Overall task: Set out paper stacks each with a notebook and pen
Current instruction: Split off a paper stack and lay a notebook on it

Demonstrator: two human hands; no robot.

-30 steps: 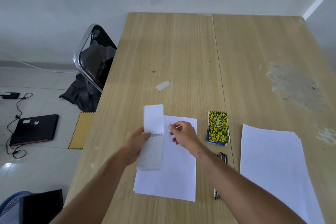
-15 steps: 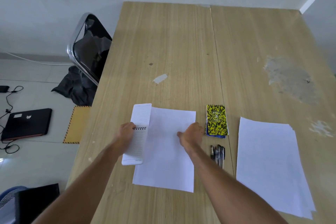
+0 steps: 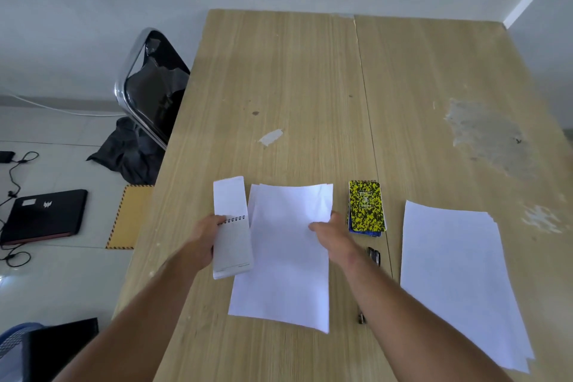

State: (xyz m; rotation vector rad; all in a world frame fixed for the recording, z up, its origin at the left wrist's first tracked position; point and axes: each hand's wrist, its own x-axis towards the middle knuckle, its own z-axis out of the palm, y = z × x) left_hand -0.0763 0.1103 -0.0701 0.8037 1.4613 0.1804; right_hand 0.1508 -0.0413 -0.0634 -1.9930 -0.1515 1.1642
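Two hands work near the front of a long wooden table [image 3: 294, 87]. The left hand [image 3: 206, 240] grips an open spiral notepad [image 3: 232, 226] at its wire binding, fingers curled round the left edge; the cover is flipped up and away, and the pad's right edge touches or slightly overlaps the paper beside it. The right hand [image 3: 333, 234] pinches the right edge of a small stack of white paper [image 3: 285, 257], thumb on top of the sheets and the other fingers curled beside or under the edge. The far end of the top sheets is lifted and slightly fanned, so more edges show beneath.

Just right of that hand lies a short pile of closed notebooks [image 3: 366, 206], the top one yellow with black speckles, a blue one showing under it. Nearer, several dark pens [image 3: 373, 254] lie partly hidden behind the right forearm; how many cannot be told. Farther right sits a larger stack of white paper [image 3: 459, 279], its sheets fanned at the near corner, well apart from the hands.

Beyond the work area the tabletop carries a torn scrap of white tape [image 3: 271, 136] and a worn grey patch [image 3: 486, 136] on the right half. A black chair with a chrome frame [image 3: 155, 84] stands against the table's left edge, with dark cloth [image 3: 130, 152] heaped on the floor below it. On the floor lie a closed black laptop [image 3: 45, 215] with cables [image 3: 14, 170] and a brown envelope [image 3: 128, 215] with striped edges.
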